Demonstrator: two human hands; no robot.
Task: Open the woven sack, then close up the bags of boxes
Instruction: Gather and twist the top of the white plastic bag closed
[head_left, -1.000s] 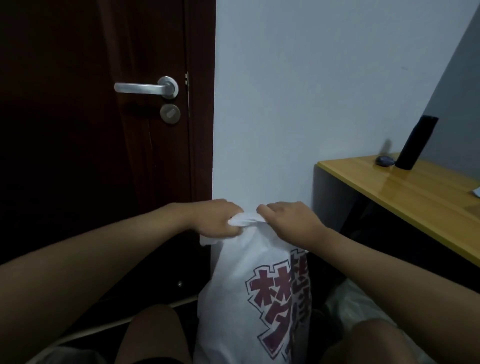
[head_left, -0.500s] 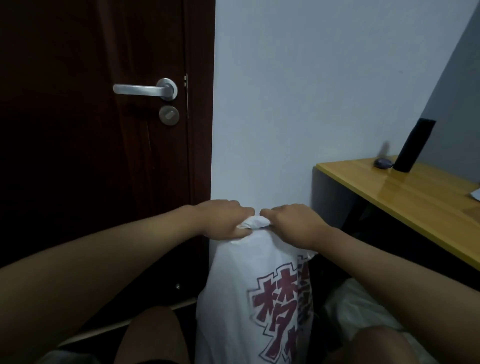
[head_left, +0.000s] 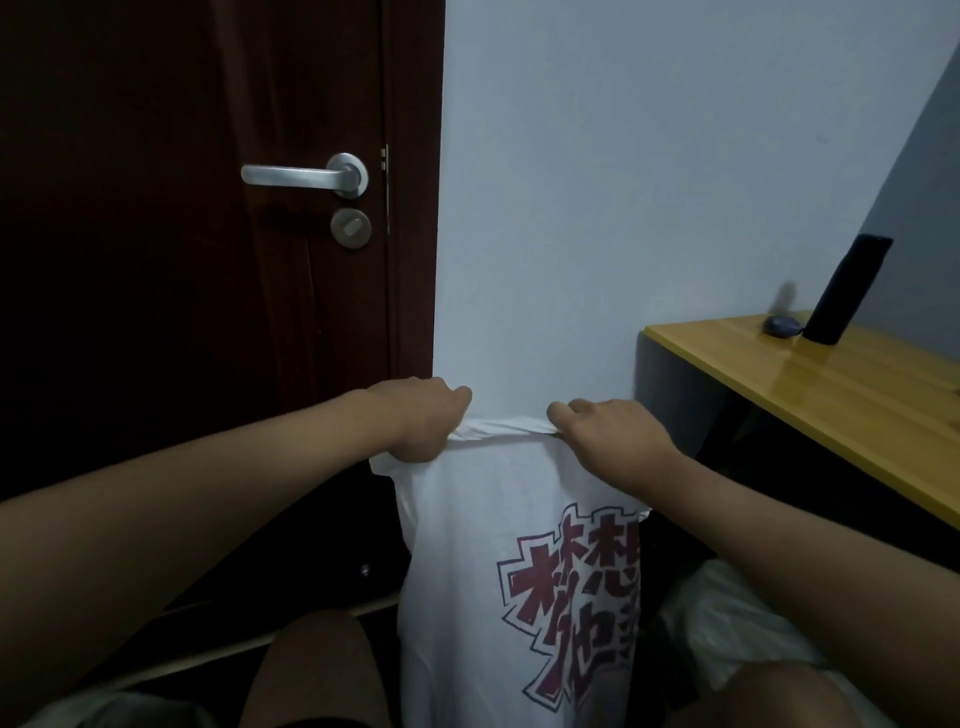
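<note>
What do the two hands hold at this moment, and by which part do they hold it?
Both hands hold the white plastic bag with red printed characters by its top edge: the left hand grips one end, the right hand the other.

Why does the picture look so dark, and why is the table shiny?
Head view: the room is dim, so the door is nearly black; the yellow table shows soft glare; the black cylinder casts a faint shadow on the wall; the wide lens bends the edges.
</note>
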